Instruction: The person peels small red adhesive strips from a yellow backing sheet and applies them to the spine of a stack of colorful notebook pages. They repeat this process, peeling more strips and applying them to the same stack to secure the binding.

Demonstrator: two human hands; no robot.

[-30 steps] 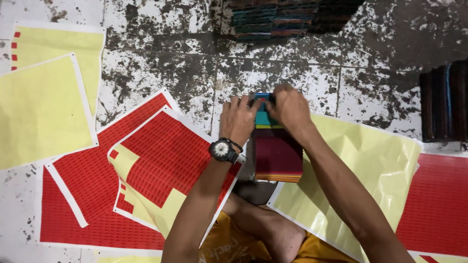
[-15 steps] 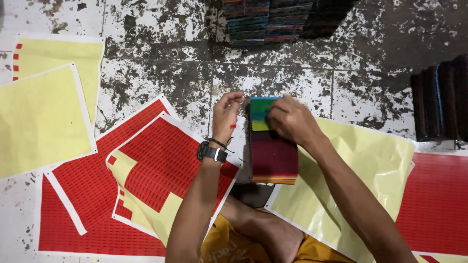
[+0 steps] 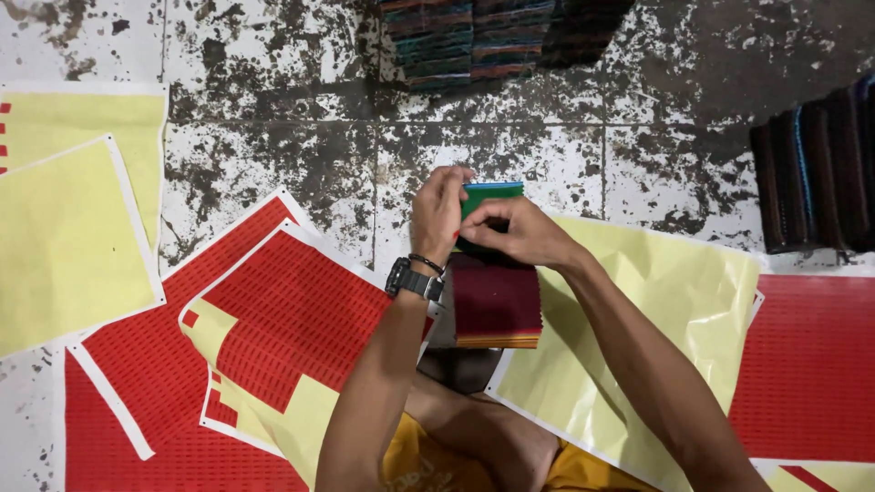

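Viewing from the head camera: you look straight down at your two hands meeting over a stack of fabric swatches (image 3: 497, 305) that rests above your lap, over the floor (image 3: 273, 155).
Left hand: your left hand (image 3: 439, 214), with a watch (image 3: 412, 279) at the wrist, is curled around the left far corner of the stack, fingers bent on the green top piece (image 3: 493, 191).
Right hand: your right hand (image 3: 510, 232) lies across the far end of the stack, pinching that same green piece from the right.
Key relation: the stack runs lengthwise away from your body; its near, dark red end lies bare, and both hands sit at the far end, about equally close.
Surroundings: red sticker sheets (image 3: 273, 319) to your left, a yellow backing sheet (image 3: 638, 337) under your right forearm, dark swatch piles (image 3: 474, 41) beyond.
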